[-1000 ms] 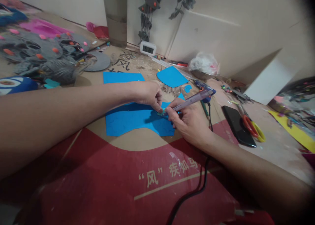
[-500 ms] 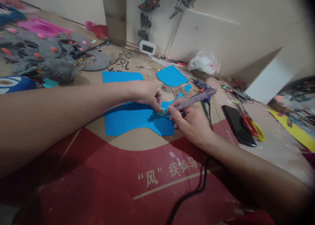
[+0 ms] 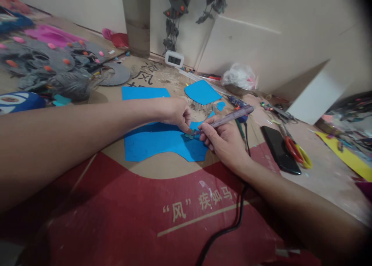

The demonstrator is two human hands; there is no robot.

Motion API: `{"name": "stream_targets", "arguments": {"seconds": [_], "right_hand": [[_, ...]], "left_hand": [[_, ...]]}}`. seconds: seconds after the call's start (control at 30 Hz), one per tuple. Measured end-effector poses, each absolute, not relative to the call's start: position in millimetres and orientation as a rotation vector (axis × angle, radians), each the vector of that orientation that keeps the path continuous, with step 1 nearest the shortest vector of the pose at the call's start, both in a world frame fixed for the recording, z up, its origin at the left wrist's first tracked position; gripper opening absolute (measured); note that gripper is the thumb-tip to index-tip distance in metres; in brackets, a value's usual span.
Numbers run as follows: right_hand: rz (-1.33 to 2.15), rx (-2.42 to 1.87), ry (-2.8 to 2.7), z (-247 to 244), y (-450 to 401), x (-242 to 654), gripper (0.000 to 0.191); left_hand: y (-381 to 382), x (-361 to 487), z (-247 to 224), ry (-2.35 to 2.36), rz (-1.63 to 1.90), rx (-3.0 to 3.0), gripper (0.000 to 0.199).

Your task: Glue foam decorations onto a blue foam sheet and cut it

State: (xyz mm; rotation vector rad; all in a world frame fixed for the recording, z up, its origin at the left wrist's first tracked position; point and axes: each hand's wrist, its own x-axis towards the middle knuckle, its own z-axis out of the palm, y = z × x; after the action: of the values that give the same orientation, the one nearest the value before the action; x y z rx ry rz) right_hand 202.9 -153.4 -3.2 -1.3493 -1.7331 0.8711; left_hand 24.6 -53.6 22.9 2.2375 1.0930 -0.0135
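A blue foam sheet point(image 3: 151, 142) with a curved lower edge lies on the cardboard. Near its right end sits a small teal cutout point(image 3: 189, 136), partly covered by fingers; its outline looks wavy. My left hand point(image 3: 177, 113) is closed, with a digit pressing the cutout down against the sheet. In my right hand point(image 3: 221, 136) is a pale purple pen point(image 3: 232, 116), gripped near its tip and slanting up to the right. The pen's point meets the cutout's edge beside my left fingertip; any mark there is too small to make out.
More blue pieces point(image 3: 145, 92) lie behind, one point(image 3: 202, 91) atop a bristly object. A black phone point(image 3: 280, 149), red-and-yellow scissors point(image 3: 298, 151) and a black cable point(image 3: 226, 231) are to the right and front. Grey decorations point(image 3: 55, 60) crowd the left; a clock point(image 3: 174, 59) stands behind.
My right hand and the pen's upper end have shifted slightly, with the pen tip still at the cutout. My left hand stays pressed in place. The view has moved a little.
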Motion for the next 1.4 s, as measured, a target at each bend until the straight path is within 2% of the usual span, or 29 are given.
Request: {"name": "stream_targets", "arguments": {"seconds": [0.43, 0.57, 0.6, 0.7, 0.77, 0.83, 0.97, 1.03, 1.17, 1.3, 1.4], "right_hand": [[0.744, -1.249, -1.803, 2.7, -152.9, 205.2, 0.036], [0.81, -1.217, -1.721, 11.9, -149.6, 208.1, 0.035], [0.823, -1.23, -1.694, 15.2, -149.3, 208.3, 0.041], [0.857, -1.276, -1.648, 26.7, -149.7, 208.9, 0.078], [0.938, -1.267, -1.653, 33.4, -150.5, 209.7, 0.091], [1.025, -1.23, -1.665, 37.5, -150.8, 210.9, 0.088], [1.04, -1.182, -1.663, 38.4, -149.1, 213.4, 0.066], [1.025, -1.164, -1.653, 38.7, -148.3, 214.3, 0.073], [1.034, -1.15, -1.677, 44.6, -149.3, 214.9, 0.104], [1.095, -1.165, -1.641, 50.7, -150.9, 214.3, 0.115], [1.098, -1.155, -1.607, 51.3, -151.8, 214.8, 0.115]], "left_hand": [[-48.5, 22.9, 17.6, 1.052, 0.01, 2.261, 0.028], [-51.6, 23.9, 19.8, 1.113, 0.001, 2.246, 0.026], [-52.0, 23.9, 20.1, 1.105, 0.0, 2.244, 0.026], [-51.4, 22.7, 19.5, 1.051, -0.009, 2.249, 0.026], [-50.3, 21.8, 18.9, 1.032, -0.009, 2.244, 0.026], [-49.9, 21.3, 19.0, 1.028, -0.018, 2.235, 0.028], [-50.9, 21.5, 20.2, 1.053, -0.032, 2.217, 0.033], [-50.8, 21.5, 20.2, 1.064, -0.02, 2.23, 0.032], [-48.6, 21.4, 18.7, 1.035, -0.006, 2.228, 0.03], [-48.0, 21.7, 18.0, 1.065, -0.017, 2.246, 0.03], [-49.0, 21.7, 18.3, 1.077, -0.022, 2.238, 0.031]]}}
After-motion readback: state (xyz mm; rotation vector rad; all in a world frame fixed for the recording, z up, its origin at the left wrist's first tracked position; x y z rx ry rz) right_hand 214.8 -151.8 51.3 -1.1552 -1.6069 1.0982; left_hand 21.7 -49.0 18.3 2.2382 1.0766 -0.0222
